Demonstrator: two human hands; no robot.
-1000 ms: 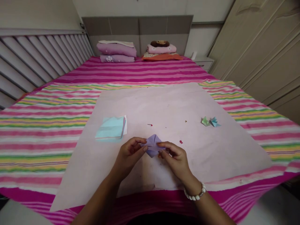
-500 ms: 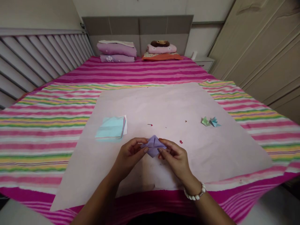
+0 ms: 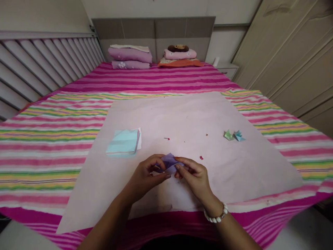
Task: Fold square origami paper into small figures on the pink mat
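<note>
A small folded sheet of purple origami paper (image 3: 169,161) is held up between my two hands, above the pale sheet (image 3: 182,114). My right hand (image 3: 194,173) pinches its right corner between thumb and fingers. At the left side, my left hand (image 3: 147,173) has its curled fingers on the paper, while the thumb stretches along below, apart from the lower edge. Part of the purple paper is hidden behind the left fingers. A bracelet of white beads (image 3: 216,218) circles my right wrist.
A stack of light blue paper squares (image 3: 123,140) lies to the left. At right sit a green folded paper piece (image 3: 228,135) and a blue one (image 3: 238,135). Small red scraps (image 3: 201,158) are scattered mid-sheet. The striped bedspread (image 3: 47,152) surrounds the sheet.
The purple paper has tilted and no longer shows its flat diamond face. My left thumb has come off it and moved right and down. The right hand keeps its pinch.
</note>
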